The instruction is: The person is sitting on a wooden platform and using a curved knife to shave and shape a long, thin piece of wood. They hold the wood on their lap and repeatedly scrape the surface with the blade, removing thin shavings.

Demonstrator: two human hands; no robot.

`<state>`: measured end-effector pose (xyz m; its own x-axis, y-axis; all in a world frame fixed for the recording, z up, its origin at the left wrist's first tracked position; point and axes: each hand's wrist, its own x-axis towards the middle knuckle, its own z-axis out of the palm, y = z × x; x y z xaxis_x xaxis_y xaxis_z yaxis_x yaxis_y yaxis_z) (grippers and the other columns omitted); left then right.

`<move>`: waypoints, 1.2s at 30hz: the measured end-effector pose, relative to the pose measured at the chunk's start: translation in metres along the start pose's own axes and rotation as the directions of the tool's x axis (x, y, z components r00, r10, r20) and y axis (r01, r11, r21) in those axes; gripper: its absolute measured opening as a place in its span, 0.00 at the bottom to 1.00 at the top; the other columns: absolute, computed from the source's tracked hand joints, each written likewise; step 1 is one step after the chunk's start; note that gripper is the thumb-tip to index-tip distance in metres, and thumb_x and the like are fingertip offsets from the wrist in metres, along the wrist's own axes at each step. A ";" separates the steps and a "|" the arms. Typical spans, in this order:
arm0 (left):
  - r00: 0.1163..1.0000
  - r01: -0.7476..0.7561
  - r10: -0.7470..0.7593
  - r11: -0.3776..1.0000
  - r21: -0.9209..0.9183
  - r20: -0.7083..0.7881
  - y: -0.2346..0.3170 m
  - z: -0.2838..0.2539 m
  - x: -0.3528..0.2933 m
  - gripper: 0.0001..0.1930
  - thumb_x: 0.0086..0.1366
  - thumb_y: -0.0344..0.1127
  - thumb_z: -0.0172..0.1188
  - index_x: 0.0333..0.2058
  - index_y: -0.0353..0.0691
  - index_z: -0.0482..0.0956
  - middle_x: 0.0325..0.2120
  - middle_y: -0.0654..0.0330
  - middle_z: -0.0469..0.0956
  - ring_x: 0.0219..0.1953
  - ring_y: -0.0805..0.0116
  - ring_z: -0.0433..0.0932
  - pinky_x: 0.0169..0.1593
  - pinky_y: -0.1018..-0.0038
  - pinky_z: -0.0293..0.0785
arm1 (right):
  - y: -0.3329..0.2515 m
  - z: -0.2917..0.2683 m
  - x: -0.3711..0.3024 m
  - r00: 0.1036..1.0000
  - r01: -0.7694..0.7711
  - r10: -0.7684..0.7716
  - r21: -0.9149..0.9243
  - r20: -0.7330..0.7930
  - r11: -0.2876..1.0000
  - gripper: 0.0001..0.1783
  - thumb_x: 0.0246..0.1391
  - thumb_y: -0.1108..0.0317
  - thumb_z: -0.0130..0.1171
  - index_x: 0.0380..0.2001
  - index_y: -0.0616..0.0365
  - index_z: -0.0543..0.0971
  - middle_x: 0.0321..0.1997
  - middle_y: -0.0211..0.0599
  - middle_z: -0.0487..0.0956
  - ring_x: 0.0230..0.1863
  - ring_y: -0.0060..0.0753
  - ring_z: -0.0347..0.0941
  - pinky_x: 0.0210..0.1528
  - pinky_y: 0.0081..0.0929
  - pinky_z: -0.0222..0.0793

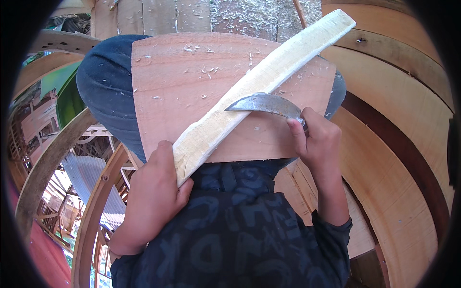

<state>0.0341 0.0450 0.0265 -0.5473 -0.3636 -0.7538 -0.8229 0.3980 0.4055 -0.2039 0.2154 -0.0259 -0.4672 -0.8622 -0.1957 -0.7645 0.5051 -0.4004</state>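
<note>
A long pale wooden slat (283, 60) lies slantwise over a flat reddish board (177, 96) on my lap, its far end reaching past the board at the upper right. My left hand (156, 185) is closed around the slat's near end. In my right hand (317, 137) is a knife with a curved blade (264, 103), gripped with the thumb near the blade's base; the handle is mostly hidden in the fist. The blade crosses the middle of the slat, its tip pointing left. Whether the edge bites into the wood I cannot tell.
Wood shavings (245, 14) cover the plank floor (158, 17) beyond my knees, and a few curls lie on the board. A plank wall (384, 158) rises close on my right. To the left stand wooden rails (98, 206), with corrugated sheeting (93, 180) beyond.
</note>
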 end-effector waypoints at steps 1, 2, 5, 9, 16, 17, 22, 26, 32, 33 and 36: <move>1.000 -0.001 0.001 1.000 -0.005 -0.001 0.000 0.000 0.000 0.23 0.52 0.30 0.60 0.45 0.34 0.62 0.32 0.37 0.73 0.37 0.32 0.74 0.40 0.48 0.69 | 0.006 0.000 0.003 0.998 -0.055 0.055 -0.010 -0.027 0.998 0.21 0.59 0.53 0.60 0.22 0.59 0.72 0.16 0.44 0.73 0.17 0.49 0.71 0.19 0.38 0.63; 1.000 -0.003 0.003 1.000 -0.010 -0.002 0.000 -0.001 0.000 0.23 0.52 0.30 0.60 0.45 0.34 0.62 0.32 0.37 0.73 0.37 0.32 0.74 0.40 0.48 0.69 | 0.013 -0.001 0.005 0.993 -0.110 0.109 -0.020 -0.054 0.994 0.21 0.59 0.53 0.60 0.22 0.59 0.72 0.16 0.44 0.73 0.17 0.50 0.71 0.19 0.39 0.63; 0.999 -0.052 0.052 0.998 0.047 -0.010 -0.001 0.001 -0.001 0.26 0.52 0.32 0.66 0.45 0.32 0.62 0.31 0.41 0.74 0.33 0.38 0.77 0.37 0.53 0.73 | 0.037 -0.011 0.009 0.975 -0.207 0.201 -0.065 -0.092 0.976 0.22 0.59 0.52 0.60 0.22 0.59 0.72 0.15 0.44 0.73 0.18 0.50 0.71 0.19 0.39 0.63; 1.000 -0.024 0.023 0.999 0.034 0.021 -0.001 -0.003 0.000 0.25 0.52 0.32 0.66 0.44 0.32 0.62 0.33 0.40 0.74 0.34 0.37 0.77 0.38 0.52 0.73 | 0.009 -0.019 0.004 0.969 -0.246 0.246 -0.026 -0.026 0.969 0.22 0.58 0.52 0.61 0.21 0.58 0.72 0.15 0.44 0.72 0.18 0.49 0.72 0.19 0.39 0.64; 1.000 0.007 -0.007 1.000 0.017 0.027 0.003 -0.004 0.001 0.24 0.52 0.31 0.63 0.44 0.33 0.62 0.32 0.37 0.74 0.36 0.34 0.75 0.39 0.50 0.71 | 0.007 0.001 0.007 0.996 -0.060 0.058 -0.024 -0.064 0.998 0.21 0.58 0.53 0.61 0.20 0.57 0.72 0.16 0.43 0.72 0.18 0.48 0.72 0.19 0.38 0.65; 0.999 0.000 -0.001 0.999 0.035 0.033 0.004 -0.005 0.000 0.24 0.52 0.31 0.65 0.43 0.31 0.62 0.33 0.38 0.74 0.35 0.35 0.76 0.38 0.51 0.73 | 0.019 -0.001 0.013 0.987 -0.135 0.133 -0.024 -0.094 0.990 0.21 0.58 0.53 0.61 0.20 0.57 0.72 0.16 0.43 0.72 0.18 0.48 0.72 0.19 0.38 0.65; 0.999 -0.004 0.002 0.999 0.045 0.038 0.004 -0.004 0.002 0.24 0.52 0.31 0.65 0.44 0.31 0.62 0.33 0.38 0.74 0.35 0.35 0.76 0.38 0.51 0.72 | 0.044 -0.028 0.022 0.880 -0.465 0.460 -0.017 -0.122 0.885 0.21 0.59 0.53 0.60 0.22 0.58 0.73 0.16 0.45 0.73 0.19 0.51 0.73 0.21 0.39 0.66; 0.999 0.003 -0.005 0.999 0.036 0.050 0.005 -0.006 0.003 0.24 0.53 0.31 0.63 0.44 0.31 0.62 0.32 0.37 0.74 0.35 0.35 0.76 0.38 0.51 0.72 | -0.003 -0.013 0.008 0.994 -0.112 0.112 0.004 -0.008 0.994 0.22 0.58 0.52 0.61 0.20 0.58 0.72 0.15 0.44 0.72 0.18 0.49 0.73 0.20 0.38 0.65; 0.999 -0.022 0.023 1.000 -0.021 0.049 0.001 -0.008 0.003 0.24 0.52 0.31 0.61 0.45 0.32 0.62 0.30 0.36 0.75 0.36 0.34 0.76 0.39 0.50 0.71 | 0.018 0.005 0.019 0.991 -0.073 0.074 0.016 -0.108 0.997 0.22 0.57 0.51 0.62 0.19 0.57 0.72 0.14 0.43 0.71 0.17 0.47 0.72 0.20 0.37 0.65; 0.997 -0.016 0.020 0.998 -0.055 0.074 -0.001 -0.010 0.004 0.24 0.51 0.31 0.61 0.45 0.32 0.62 0.30 0.36 0.75 0.36 0.34 0.76 0.39 0.50 0.71 | 0.019 0.006 0.020 0.985 -0.100 0.105 0.044 -0.138 0.994 0.22 0.58 0.51 0.61 0.20 0.58 0.73 0.14 0.43 0.71 0.17 0.48 0.72 0.20 0.37 0.65; 0.992 -0.006 0.022 0.992 -0.125 0.124 -0.009 -0.013 0.008 0.23 0.51 0.31 0.59 0.44 0.32 0.62 0.29 0.37 0.75 0.34 0.34 0.76 0.38 0.51 0.71 | 0.029 0.007 0.024 0.958 -0.196 0.211 0.097 -0.194 0.976 0.22 0.58 0.51 0.61 0.21 0.59 0.74 0.14 0.44 0.71 0.17 0.49 0.72 0.20 0.37 0.64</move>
<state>0.0355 0.0276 0.0238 -0.5423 -0.2478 -0.8028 -0.8319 0.2917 0.4720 -0.2344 0.2090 -0.0481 -0.6951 -0.7121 -0.0988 -0.6114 0.6579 -0.4397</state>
